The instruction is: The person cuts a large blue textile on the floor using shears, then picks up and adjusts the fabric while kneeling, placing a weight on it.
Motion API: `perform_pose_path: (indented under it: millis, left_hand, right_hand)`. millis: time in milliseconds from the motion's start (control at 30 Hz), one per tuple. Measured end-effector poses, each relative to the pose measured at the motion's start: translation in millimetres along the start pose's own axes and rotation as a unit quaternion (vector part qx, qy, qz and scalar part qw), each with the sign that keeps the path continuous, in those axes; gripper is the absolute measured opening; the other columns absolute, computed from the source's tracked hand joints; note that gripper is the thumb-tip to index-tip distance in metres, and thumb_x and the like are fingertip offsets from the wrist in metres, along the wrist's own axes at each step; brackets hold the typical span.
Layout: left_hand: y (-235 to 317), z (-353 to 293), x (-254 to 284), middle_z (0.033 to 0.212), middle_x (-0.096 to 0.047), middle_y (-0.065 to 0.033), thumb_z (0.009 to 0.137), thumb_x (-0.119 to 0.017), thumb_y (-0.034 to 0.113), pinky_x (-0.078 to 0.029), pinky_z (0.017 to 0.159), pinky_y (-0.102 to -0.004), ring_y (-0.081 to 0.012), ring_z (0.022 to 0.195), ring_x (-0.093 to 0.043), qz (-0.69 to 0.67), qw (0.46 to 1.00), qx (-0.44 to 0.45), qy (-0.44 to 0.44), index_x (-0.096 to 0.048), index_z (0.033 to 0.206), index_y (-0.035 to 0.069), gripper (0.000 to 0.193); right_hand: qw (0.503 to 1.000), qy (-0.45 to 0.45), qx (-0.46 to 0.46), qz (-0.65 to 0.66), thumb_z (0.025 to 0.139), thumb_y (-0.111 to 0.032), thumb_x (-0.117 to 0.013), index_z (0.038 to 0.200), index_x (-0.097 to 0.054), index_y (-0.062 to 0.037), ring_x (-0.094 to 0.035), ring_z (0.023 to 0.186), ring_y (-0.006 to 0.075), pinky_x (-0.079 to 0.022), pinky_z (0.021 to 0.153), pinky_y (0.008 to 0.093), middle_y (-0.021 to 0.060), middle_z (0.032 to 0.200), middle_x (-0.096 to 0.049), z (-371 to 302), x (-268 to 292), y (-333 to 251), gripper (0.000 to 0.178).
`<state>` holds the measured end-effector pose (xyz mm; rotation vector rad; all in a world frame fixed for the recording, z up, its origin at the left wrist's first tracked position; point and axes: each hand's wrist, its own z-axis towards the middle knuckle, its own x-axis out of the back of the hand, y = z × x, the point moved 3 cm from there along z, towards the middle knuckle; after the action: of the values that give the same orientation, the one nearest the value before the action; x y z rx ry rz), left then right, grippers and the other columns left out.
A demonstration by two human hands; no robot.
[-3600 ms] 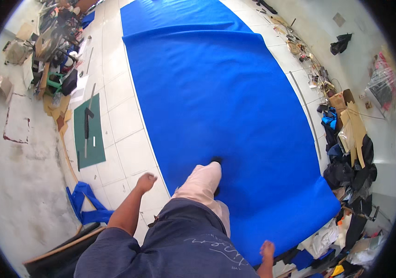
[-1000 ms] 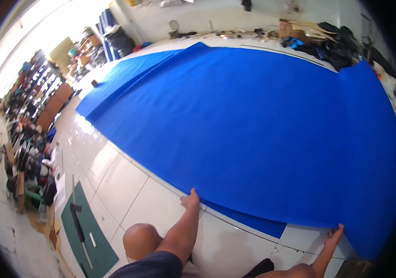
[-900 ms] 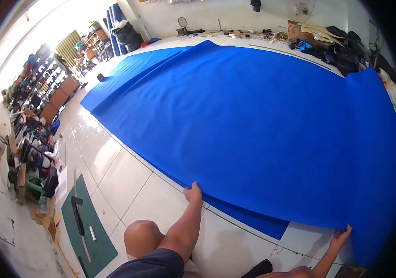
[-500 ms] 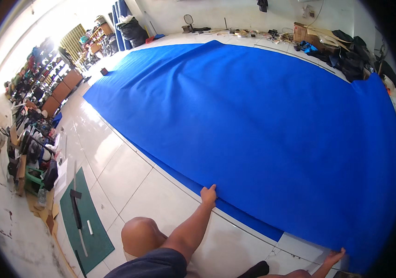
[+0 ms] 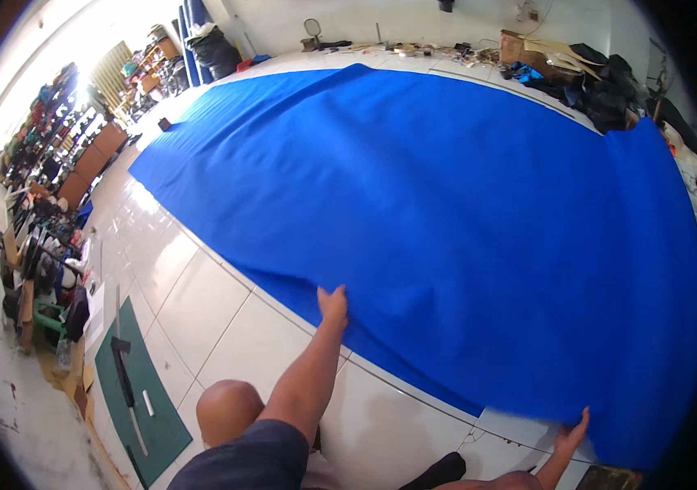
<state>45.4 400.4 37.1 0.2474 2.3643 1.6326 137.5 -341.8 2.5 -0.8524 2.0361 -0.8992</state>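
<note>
A huge sheet of blue fabric (image 5: 463,212) spreads over the tiled floor, creased in places. Along its near edge the upper layer is drawn back, baring a strip of blue beneath. My left hand (image 5: 333,305) reaches forward and pinches the upper layer's near edge, thumb on one side. Small wrinkles run from that grip. Far to the right, my right hand (image 5: 573,434) is closed on the fabric's near edge by its corner; part of its fingers is hidden by the cloth.
On the left lies a green cutting mat (image 5: 140,400) bearing a metal ruler (image 5: 137,430) and a white stick-like piece (image 5: 148,403). Cluttered shelves (image 5: 46,163) line the left wall. A black bag (image 5: 215,54), a cardboard box (image 5: 526,54) and dark bundles (image 5: 605,96) sit beyond the fabric.
My left hand has moved forward and a little left, carrying the upper layer's edge with it and wrinkling it. My right hand still grips near the corner, slightly raised. The view has shifted slightly.
</note>
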Motion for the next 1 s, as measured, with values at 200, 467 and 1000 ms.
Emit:
perform_pose_path:
  millis: [200, 467, 1000]
  left_hand:
    - [128.3, 32.3, -103.7, 0.12, -0.053, -0.0156, 0.078, -0.06, 0.004, -0.043, 0.091, -0.0376, -0.0276, 0.108, -0.052, -0.025, 0.991, -0.128, -0.02, -0.04, 0.127, -0.001, 0.054]
    - [233.1, -2.8, -101.3, 0.112, -0.053, -0.0142, 0.079, -0.058, 0.001, -0.048, 0.086, -0.0431, -0.0289, 0.098, -0.056, -0.275, 0.932, -0.208, -0.114, -0.038, 0.126, 0.004, 0.051]
    - [-84.9, 7.5, 43.2, 0.113, -0.058, -0.0209, 0.082, -0.06, 0.002, -0.05, 0.086, -0.0405, -0.0321, 0.099, -0.06, -0.043, 0.996, 0.083, -0.01, -0.047, 0.12, -0.004, 0.041]
  right_hand:
    - [0.99, -0.01, 0.143, 0.014, 0.083, -0.035, -0.068, 0.13, -0.048, -0.0065, -0.045, 0.119, 0.0225, -0.036, 0.101, 0.0381, 0.0063, 0.13, -0.048, 39.8, -111.5, -127.8, 0.058]
    - [0.953, -0.068, 0.257, 0.145, 0.088, -0.031, -0.062, 0.132, -0.046, -0.0008, -0.039, 0.125, 0.0259, -0.029, 0.107, 0.0385, 0.0115, 0.139, -0.042, 1.2, -93.9, -210.4, 0.056]
    - [0.986, 0.119, 0.119, -0.007, 0.082, -0.032, -0.062, 0.125, -0.05, 0.0014, -0.055, 0.103, 0.0271, -0.046, 0.087, 0.0393, 0.0118, 0.121, -0.056, 29.3, 42.1, 27.6, 0.056]
